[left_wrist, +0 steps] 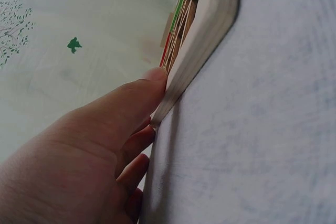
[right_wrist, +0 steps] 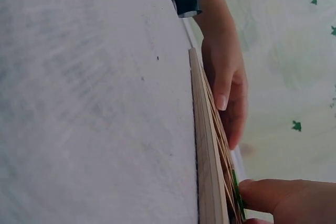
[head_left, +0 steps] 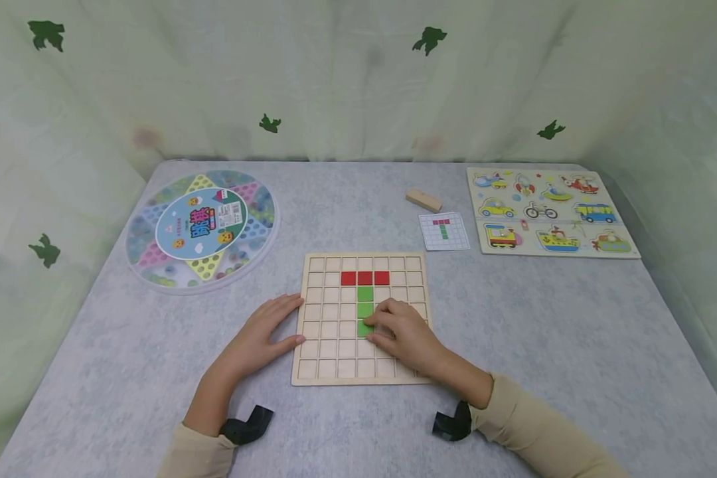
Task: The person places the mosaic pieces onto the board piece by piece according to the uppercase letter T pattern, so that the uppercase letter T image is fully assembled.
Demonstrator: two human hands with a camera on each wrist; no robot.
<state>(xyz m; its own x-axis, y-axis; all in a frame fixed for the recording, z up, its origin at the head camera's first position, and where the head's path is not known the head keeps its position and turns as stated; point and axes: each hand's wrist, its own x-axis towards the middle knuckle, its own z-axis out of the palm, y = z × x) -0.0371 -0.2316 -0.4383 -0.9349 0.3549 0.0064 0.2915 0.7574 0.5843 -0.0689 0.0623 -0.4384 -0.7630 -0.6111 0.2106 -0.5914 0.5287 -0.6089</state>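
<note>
A square wooden grid board [head_left: 328, 348] lies on the table in the head view. Three red tiles [head_left: 365, 278] form a row near its far side, and green tiles [head_left: 365, 293] run down from the middle one. My right hand [head_left: 409, 336] has its thumb and curled index finger at the lowest green tile [head_left: 363, 328], which sits in its square and is partly covered. In the right wrist view, the thumb [right_wrist: 262, 195] meets the green edge. My left hand [head_left: 257, 338] touches the board's left edge with spread fingers; its thumb [left_wrist: 149, 80] rests against the frame in the left wrist view.
Beyond the board lie a pattern card [head_left: 445, 232] with a red and green T and a small wooden block [head_left: 423, 200]. A vehicle puzzle board [head_left: 540, 222] occupies the back right. At back left is a round board game [head_left: 203, 222]. Curtains [head_left: 358, 79] surround the table.
</note>
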